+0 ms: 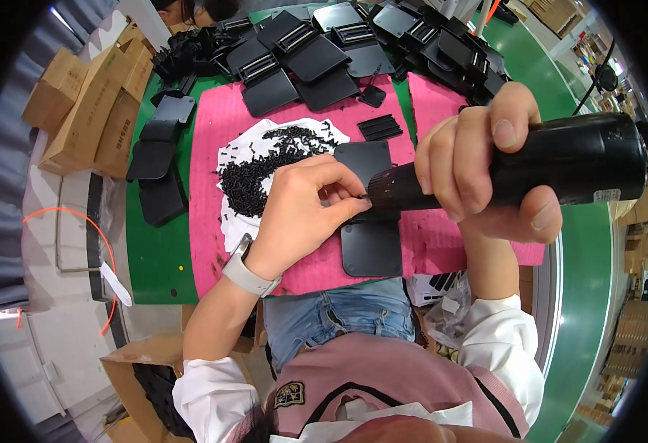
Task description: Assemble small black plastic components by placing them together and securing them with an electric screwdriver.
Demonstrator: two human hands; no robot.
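My right hand (pixel 471 162) wraps round a black electric screwdriver (pixel 586 159) that lies nearly level, its narrow end pointing left. At that end my left hand (pixel 298 196) has thumb and forefinger pinched together; whatever small dark piece is between them is mostly hidden. Beneath both hands is a black bracket with two flat rounded plates (pixel 372 251), its middle covered by the tool and fingers. To the left, a heap of small black screws (pixel 246 188) is spread on a white sheet (pixel 235 144). Several short black strips (pixel 380 128) lie just beyond the bracket.
A pink mat (pixel 207 244) covers part of the green table (pixel 154 273). More black brackets (pixel 309 55) are piled along the far side, and others (pixel 154 162) line the left. Cardboard boxes (pixel 91 111) stand at the left; an open carton (pixel 128 369) sits below the table edge.
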